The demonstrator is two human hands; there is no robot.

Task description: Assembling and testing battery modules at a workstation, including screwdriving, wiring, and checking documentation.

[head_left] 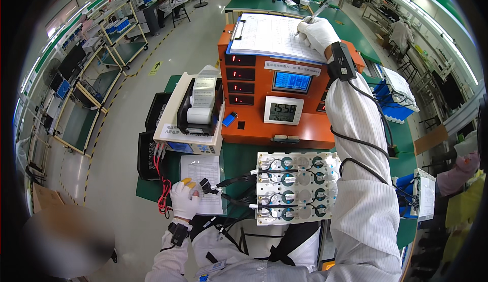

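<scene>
My right hand [321,34], in a white glove, grips a pen [325,6] over a form on a blue clipboard [274,40]. The clipboard lies on top of an orange test machine [249,122]. My left hand [184,199], gloved with yellow fingertips, rests on a printed sheet [199,166], fingers loosely bent and apart, holding nothing visible. Just right of it lies a black connector [206,186] on black cables. These cables run to a white battery pack [301,186] with round cells and black wiring, in front of me.
A cream meter [168,124] with red leads [163,195] carries a label printer [201,104]. A small clock [283,110] stands against the orange machine. Blue battery packs [396,96] sit at the right table edge, black trays [148,155] at the left. Other people work farther off.
</scene>
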